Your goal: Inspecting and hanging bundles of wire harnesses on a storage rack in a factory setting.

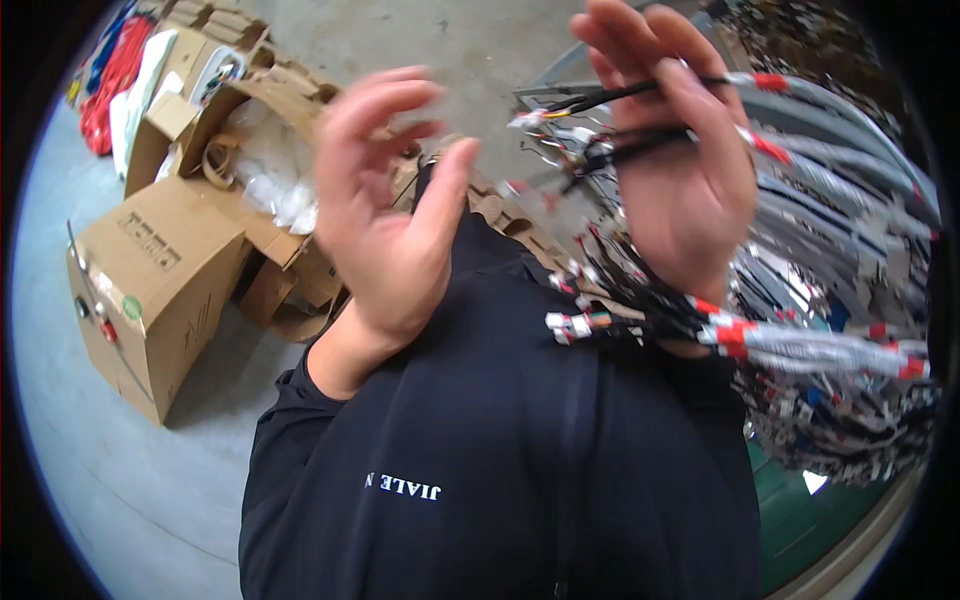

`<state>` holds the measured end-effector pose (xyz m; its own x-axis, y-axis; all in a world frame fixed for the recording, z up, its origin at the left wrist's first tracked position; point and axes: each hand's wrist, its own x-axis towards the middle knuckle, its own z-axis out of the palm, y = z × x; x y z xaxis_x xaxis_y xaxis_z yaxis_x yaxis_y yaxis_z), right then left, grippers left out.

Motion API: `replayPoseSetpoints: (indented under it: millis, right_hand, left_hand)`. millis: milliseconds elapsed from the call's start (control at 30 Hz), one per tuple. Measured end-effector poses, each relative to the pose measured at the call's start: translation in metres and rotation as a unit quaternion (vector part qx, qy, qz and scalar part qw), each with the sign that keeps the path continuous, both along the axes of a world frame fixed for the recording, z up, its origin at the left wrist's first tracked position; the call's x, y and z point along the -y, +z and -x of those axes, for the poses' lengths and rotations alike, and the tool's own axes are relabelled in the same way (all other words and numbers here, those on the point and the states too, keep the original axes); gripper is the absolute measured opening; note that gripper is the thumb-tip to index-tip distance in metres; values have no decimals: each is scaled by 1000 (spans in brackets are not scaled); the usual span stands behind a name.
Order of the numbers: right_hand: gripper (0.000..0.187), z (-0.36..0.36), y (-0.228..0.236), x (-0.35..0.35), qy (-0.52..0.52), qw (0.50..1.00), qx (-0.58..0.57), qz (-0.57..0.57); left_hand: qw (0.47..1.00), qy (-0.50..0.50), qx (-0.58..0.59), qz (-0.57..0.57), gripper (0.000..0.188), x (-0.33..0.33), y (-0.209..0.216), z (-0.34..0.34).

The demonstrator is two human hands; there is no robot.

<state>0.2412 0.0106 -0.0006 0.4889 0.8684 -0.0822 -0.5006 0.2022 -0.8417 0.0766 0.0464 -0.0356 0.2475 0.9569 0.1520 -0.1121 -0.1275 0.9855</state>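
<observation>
My left hand [390, 210] is raised in front of my chest. Its fingers curl loosely, the thumb stands apart from them, and nothing is between them. Higher up on the right, my right hand [690, 190] has its thumb bent over the black end of a wire harness [620, 95]. A second black-sleeved harness [645, 147], blurred, crosses the palm. A thicker grey harness bundle [800, 345] with red tape bands passes in front of my right wrist. Its white connectors [575, 326] point left, over my dark jacket.
Many grey wire harnesses [820, 220] hang in a dense mass along the right. Cardboard boxes [170, 270] stand on the grey floor at left, one open with clear plastic [290, 205] inside. Red bags [118, 85] lie at far left. A green surface [815, 520] shows at lower right.
</observation>
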Motion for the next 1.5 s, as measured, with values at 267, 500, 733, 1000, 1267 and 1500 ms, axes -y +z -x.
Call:
replayPoseSetpoints:
  millis: [267,500,733,1000,1267,1500]
  right_hand:
    - [30,-6,12,-8,-38,995,-5,92]
    - [24,-14,-4,3,28,997,61,23]
    - [43,-17,17,20,281,950,133,-8]
    - [16,-6,15,3,263,922,285,2]
    - [14,12,24,4,189,962,187,68]
    - [18,17,16,3,172,973,150,25]
  left_hand:
    - [934,-307,-61,-174,43,26,61,-46]
    - [933,-211,-68,-282,27,35,62,-48]
    - [938,-306,57,149,22,-33,46,12]
    - [838,-355,178,373,28,-36,34,22]
    - [873,-268,225,341,39,-14,25,50]
    - [915,-232,251,214,33,2,18,51]
